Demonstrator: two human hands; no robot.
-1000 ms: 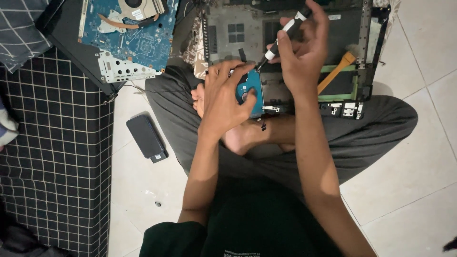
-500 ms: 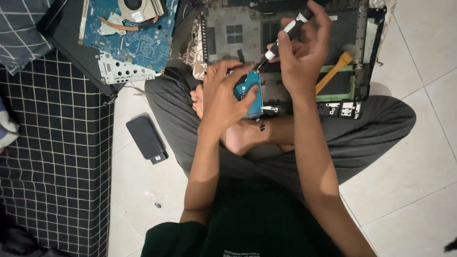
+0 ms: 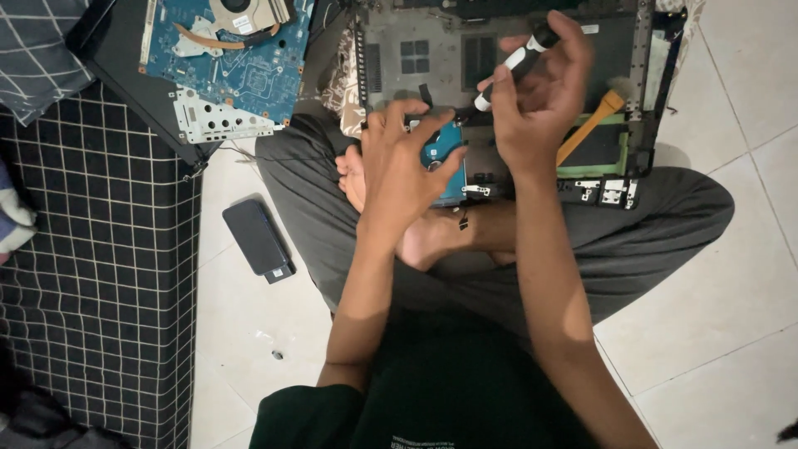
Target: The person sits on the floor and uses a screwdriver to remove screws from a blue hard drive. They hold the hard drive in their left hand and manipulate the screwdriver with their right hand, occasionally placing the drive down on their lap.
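Left hand [image 3: 399, 166] clamped around blue hard drive [image 3: 442, 158], held above lap over opened laptop chassis [image 3: 499, 50]. Right hand [image 3: 536, 100] closed on black-and-white screwdriver [image 3: 515, 65], tip angled down at drive's upper edge. Blue motherboard [image 3: 241, 66] lying well apart, upper left.

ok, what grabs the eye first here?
The two hands at top centre: the left hand grips a small blue drive while the right hand holds a black-and-white screwdriver to it, above an opened laptop shell. At upper left lies a bare blue circuit board, with a dark phone on the floor tiles.
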